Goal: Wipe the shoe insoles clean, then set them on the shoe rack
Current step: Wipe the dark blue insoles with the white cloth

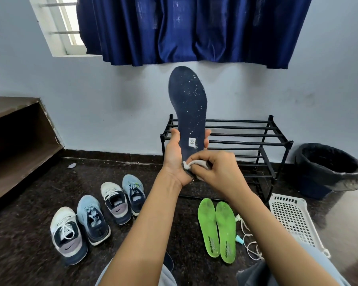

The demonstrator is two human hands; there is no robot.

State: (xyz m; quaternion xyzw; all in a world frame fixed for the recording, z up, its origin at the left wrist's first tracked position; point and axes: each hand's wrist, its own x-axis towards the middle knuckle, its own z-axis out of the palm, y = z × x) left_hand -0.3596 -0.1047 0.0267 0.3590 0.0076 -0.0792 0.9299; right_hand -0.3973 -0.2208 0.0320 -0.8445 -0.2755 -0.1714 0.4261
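Observation:
A dark navy insole (188,104) speckled with white bits stands upright in front of me, toe end up. My left hand (175,159) grips its heel end, thumb on the left edge and fingers round the right edge. My right hand (217,168) pinches a small white cloth (196,163) against the insole's heel. Two green insoles (216,228) lie side by side on the dark floor at the lower right. The black metal shoe rack (256,141) stands against the wall behind the raised insole, and its bars carry nothing I can see.
Several sneakers (95,219) sit in a row on the floor at the left. A white plastic basket (293,219) and a black-lined bin (327,168) stand to the right. A wooden shelf (15,137) is at the far left. White laces (250,238) lie beside the green insoles.

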